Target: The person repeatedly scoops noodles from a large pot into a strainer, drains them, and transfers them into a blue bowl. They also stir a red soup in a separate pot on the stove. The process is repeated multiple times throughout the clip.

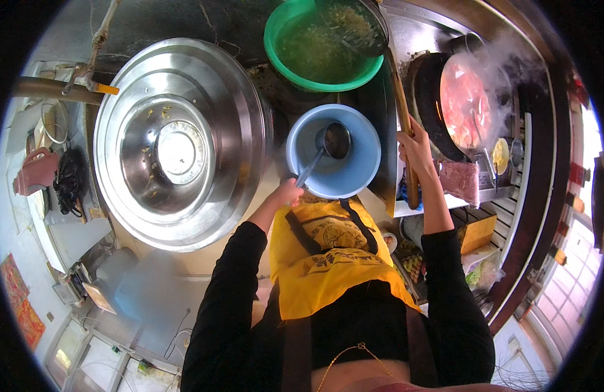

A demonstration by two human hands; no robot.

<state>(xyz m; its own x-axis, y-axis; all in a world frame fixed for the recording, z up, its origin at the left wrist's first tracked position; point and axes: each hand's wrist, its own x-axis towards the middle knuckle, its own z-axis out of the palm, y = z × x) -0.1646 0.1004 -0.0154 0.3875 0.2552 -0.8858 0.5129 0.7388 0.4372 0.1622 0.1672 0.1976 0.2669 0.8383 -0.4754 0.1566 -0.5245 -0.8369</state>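
My left hand (285,192) grips the handle of a metal ladle (309,169). The ladle's round bowl is down inside a light blue plastic bucket (363,171) that stands in front of me. My right hand (415,147) is closed around the long wooden handle (402,105) of a strainer. At the far end of that handle, the strainer's dark round mesh (356,32) is over a green plastic basin (326,87) and holds pale bits of food. Cloudy greenish liquid fills the basin. What the bucket contains is hard to make out.
To the left is a large steel vessel with a wide rim (111,161) and yellowish scraps inside. Steam rises at right from a wok of reddish food (464,103), beside a pink cloth (459,181). A wooden pole (57,90) juts in at upper left.
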